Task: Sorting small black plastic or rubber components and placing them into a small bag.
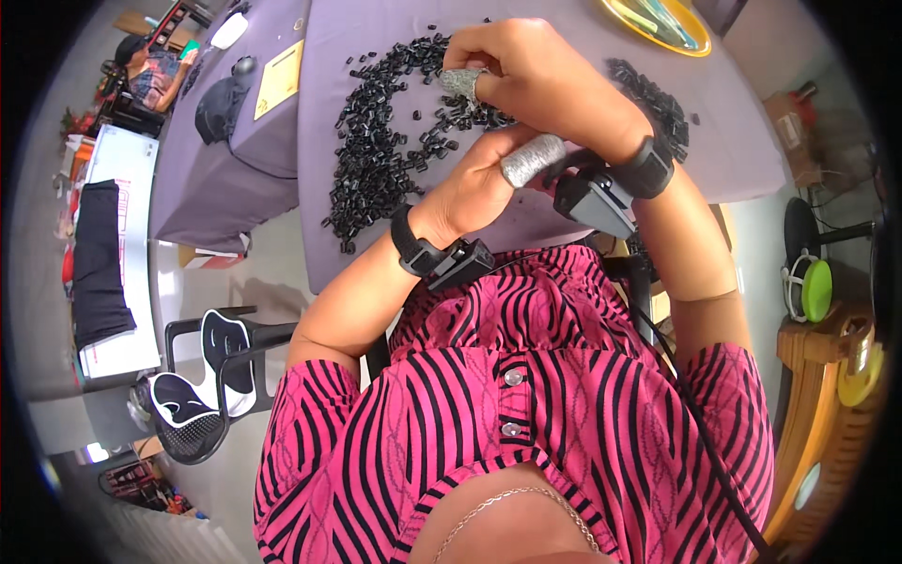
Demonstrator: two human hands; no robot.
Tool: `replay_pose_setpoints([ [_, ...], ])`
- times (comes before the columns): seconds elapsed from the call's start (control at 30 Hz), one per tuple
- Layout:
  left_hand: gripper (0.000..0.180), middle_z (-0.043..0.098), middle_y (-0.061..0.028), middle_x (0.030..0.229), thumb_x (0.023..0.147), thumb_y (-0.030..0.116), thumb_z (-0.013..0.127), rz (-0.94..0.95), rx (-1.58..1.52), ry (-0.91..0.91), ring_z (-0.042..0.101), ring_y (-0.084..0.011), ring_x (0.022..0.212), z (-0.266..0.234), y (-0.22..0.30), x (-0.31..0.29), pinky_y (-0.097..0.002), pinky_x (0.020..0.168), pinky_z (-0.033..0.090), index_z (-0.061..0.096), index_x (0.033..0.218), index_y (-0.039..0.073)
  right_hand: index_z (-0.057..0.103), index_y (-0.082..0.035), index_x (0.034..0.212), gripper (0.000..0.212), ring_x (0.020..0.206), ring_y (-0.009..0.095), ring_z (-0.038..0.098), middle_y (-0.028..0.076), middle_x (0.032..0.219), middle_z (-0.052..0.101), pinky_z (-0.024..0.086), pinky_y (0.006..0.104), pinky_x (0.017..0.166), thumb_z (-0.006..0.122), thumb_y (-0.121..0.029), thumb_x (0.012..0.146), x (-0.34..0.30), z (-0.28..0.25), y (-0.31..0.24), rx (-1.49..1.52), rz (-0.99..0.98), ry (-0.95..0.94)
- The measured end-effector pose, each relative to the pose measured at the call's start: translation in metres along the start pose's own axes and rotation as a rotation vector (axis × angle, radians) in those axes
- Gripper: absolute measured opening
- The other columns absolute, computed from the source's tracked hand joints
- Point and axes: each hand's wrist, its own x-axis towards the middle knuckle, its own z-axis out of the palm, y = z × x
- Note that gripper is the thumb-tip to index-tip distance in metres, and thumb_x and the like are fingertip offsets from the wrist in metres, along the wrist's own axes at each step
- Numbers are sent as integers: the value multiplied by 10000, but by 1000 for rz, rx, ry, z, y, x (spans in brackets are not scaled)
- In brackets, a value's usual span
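A large spread of small black tube-like pieces (pixel 371 155) lies on the purple-grey tablecloth (pixel 329 56). My right hand (pixel 540 80) reaches across to the left over the far part of this pile. Its fingers are curled inward, and grey tape wraps one digit; whatever they pinch is hidden. Below it, close to my right wrist, is my left hand (pixel 474 183). Its thumb, also wound in grey tape, points to the right, while its other fingers are covered by my right hand. Both wrists carry black straps with dark boxes.
A second heap of black pieces (pixel 658 103) lies right of my right forearm. Beyond it sits a yellow-rimmed tray (pixel 691 33). Another table at left bears a black cap (pixel 221 108) and a yellow card (pixel 280 80). A chair (pixel 225 362) stands lower left; a person (pixel 150 75) is far left.
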Motion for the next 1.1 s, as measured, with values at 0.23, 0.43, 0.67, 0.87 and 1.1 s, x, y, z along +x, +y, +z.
replay_pose_setpoints([
  [0.23,302,688,-83,1156,932,0,581,12,-71,-200,629,-146,1059,-5,-6,7,-296,920,494,628,1229,17,671,12,993,243,706,319,663,182,796,667,531,375,666,609,-42,764,-6,2,1,205,-82,-10],
  [0.43,365,684,-68,1148,944,12,575,82,81,-116,630,-143,1056,9,-12,-2,-309,935,494,559,1309,18,663,40,996,217,634,151,636,98,742,658,518,310,605,591,-25,802,-4,5,7,572,112,-51],
  [0.67,335,675,-100,1167,985,106,539,176,317,-122,642,-174,1075,10,-20,-3,-315,959,486,537,1311,28,670,25,993,207,608,106,604,57,713,636,490,278,558,595,-24,806,-10,10,9,589,122,-30],
  [0.87,357,655,-116,1214,1014,204,499,173,275,-155,632,-210,1107,4,-25,-4,-328,970,477,542,1315,17,662,32,977,194,611,103,605,63,713,632,494,272,566,588,-13,803,-10,19,11,587,91,-21],
  [1.1,923,533,-194,1388,894,715,405,-151,-491,-359,568,-269,1205,-12,-48,-2,-384,1032,423,476,1377,-68,650,-3,1031,145,716,46,591,7,853,649,494,202,624,575,-52,918,-9,13,0,759,137,-186],
])
